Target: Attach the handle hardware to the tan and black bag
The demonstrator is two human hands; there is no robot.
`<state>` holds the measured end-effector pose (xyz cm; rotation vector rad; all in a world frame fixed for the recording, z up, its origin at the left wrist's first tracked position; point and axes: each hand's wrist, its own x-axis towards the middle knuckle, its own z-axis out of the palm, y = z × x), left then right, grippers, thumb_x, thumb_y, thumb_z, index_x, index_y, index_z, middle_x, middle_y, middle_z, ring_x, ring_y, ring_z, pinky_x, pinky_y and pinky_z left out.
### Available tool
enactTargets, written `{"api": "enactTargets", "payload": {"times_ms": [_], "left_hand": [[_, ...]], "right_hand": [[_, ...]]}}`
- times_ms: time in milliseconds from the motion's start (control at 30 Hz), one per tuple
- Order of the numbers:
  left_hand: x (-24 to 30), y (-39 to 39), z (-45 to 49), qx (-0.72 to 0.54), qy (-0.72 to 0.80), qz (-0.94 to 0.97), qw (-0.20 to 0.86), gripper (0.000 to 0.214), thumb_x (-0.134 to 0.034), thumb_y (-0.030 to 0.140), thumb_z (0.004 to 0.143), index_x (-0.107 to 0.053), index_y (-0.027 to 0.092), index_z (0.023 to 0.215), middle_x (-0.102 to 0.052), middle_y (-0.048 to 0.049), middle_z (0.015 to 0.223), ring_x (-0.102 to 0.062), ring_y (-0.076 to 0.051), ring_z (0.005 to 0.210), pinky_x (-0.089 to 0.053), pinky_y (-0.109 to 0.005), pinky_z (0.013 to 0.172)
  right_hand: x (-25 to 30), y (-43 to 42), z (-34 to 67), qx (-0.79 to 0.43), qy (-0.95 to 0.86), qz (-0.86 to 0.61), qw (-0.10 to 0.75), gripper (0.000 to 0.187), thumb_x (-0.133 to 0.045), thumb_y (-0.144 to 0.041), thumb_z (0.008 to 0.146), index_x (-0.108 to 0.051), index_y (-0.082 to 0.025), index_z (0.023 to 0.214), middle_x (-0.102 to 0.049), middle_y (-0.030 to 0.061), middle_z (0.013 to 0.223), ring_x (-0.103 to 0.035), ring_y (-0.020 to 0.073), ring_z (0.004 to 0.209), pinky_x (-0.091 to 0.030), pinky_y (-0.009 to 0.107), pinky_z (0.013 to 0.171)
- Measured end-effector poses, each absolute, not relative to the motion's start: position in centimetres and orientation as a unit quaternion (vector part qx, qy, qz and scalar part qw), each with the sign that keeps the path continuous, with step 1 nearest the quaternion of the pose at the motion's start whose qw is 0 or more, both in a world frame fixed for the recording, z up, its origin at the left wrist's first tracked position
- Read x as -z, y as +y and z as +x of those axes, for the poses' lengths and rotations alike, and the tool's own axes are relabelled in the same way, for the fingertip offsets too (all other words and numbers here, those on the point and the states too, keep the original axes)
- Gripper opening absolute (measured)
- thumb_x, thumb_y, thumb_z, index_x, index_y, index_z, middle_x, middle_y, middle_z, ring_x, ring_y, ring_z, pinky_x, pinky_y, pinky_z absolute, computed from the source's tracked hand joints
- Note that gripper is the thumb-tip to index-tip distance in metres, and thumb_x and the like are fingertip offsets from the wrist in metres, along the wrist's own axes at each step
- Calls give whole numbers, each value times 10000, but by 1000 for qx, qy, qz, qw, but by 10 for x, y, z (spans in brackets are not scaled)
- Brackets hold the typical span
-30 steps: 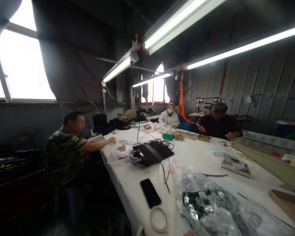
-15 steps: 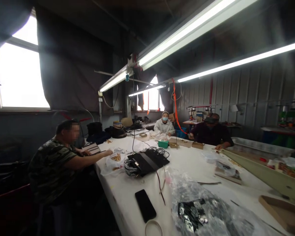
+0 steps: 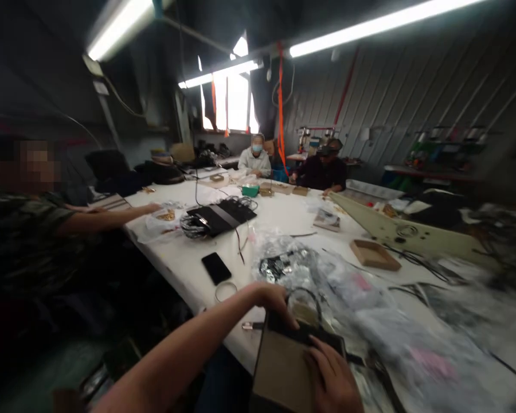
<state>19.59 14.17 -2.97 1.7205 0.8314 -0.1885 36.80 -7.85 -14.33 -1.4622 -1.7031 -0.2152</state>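
In front of me is a stiff dark bag with a brown-grey face, black edging and a looped handle at its far end. My left hand is closed on the far black edge, thumb on top and the other fingers hidden behind it. Over the right part of the brown face lies my right hand, its fingers bent onto the bag and holding it. A short black strap with a metal end sticks out at the left. Motion blurs the bag's details.
Beyond my hands lie clear plastic bags with black and silver pieces, a phone, a ring, a black bag bundle and a cardboard tray. A co-worker sits left; two people sit across the table.
The view has turned down and to the right. Both my hands and the dark bag have come into view; neither showed before.
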Motion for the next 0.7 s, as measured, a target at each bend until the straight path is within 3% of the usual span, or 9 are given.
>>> {"api": "enactTargets", "payload": {"times_ms": [67, 133, 233, 433, 533, 700], "left_hand": [[39, 143, 195, 92, 350, 690, 627, 559, -1095, 343, 404, -775, 158, 822, -794, -54, 852, -749, -309, 918, -634, -492, 915], [50, 147, 194, 118, 309, 657, 678, 551, -1072, 354, 495, -806, 142, 929, -821, -57, 902, -763, -277, 938, -633, -451, 928], [63, 148, 198, 157, 273, 622, 717, 517, -1052, 378, 557, -828, 144, 960, -849, -75, 930, -791, -250, 880, -666, -400, 829], [76, 152, 205, 178, 244, 592, 747, 583, -1087, 281, 424, -838, 176, 941, -869, -78, 901, -816, -276, 763, -714, -388, 671], [78, 156, 201, 177, 203, 579, 770, 595, -1077, 302, 506, -842, 192, 1042, -882, -68, 989, -826, -256, 793, -724, -361, 708], [73, 158, 203, 202, 164, 595, 760, 435, -1033, 424, 617, -837, 191, 929, -855, -70, 838, -821, -286, 733, -729, -408, 647]], "right_hand": [[142, -90, 366, 60, -676, -613, 405, 223, -586, -313, 1110, -754, -292, 1254, -772, 85, 1398, -717, 311, 1298, -623, 554, 1124], [135, -93, 361, 53, -673, -626, 390, 215, -570, -269, 1124, -740, -253, 1255, -757, 107, 1415, -689, 300, 1324, -584, 547, 1160], [124, -91, 355, 53, -669, -624, 400, 195, -581, -255, 1128, -736, -249, 1247, -758, 106, 1392, -681, 286, 1314, -578, 526, 1147], [123, -92, 357, 53, -669, -602, 433, 164, -640, -244, 1104, -727, -265, 1241, -762, 84, 1380, -695, 277, 1287, -588, 513, 1112], [121, -92, 357, 52, -675, -599, 428, 168, -633, -227, 1103, -722, -266, 1239, -767, 80, 1373, -703, 272, 1276, -593, 510, 1111], [118, -89, 360, 89, -692, -583, 416, 168, -605, -255, 1111, -742, -266, 1208, -788, 72, 1345, -743, 266, 1231, -639, 466, 1047]]}}
